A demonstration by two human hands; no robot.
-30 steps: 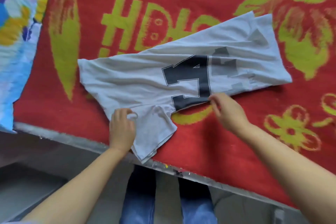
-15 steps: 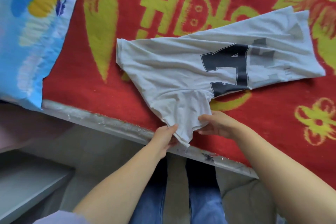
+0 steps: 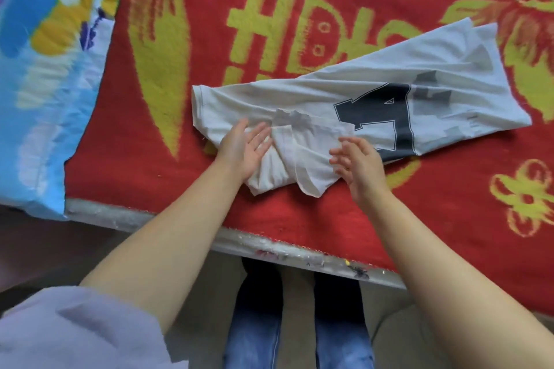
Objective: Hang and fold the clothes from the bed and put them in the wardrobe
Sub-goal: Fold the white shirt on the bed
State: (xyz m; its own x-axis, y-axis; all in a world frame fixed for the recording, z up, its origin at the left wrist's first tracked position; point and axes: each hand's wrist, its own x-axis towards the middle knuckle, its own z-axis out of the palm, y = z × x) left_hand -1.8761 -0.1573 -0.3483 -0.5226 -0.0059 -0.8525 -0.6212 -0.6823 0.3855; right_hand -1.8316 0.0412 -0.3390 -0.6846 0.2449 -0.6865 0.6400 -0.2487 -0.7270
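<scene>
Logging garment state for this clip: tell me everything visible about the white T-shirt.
The white T-shirt looks like thin, soft jersey with dark block numerals printed on it. It lies flat, folded lengthwise into a long strip, slanting across the red blanket near the bed's edge. One sleeve is turned in over the body. The left hand rests open on it; the right hand hovers open at the sleeve.

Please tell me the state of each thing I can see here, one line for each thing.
White T-shirt: lying on the bed, partly folded, sleeve turned in over the body.
Left hand: open, fingers straight, resting on the shirt.
Right hand: open, fingers relaxed, holding nothing.
Red blanket: spread flat.
Blue quilt: lying at the bed's left.
</scene>
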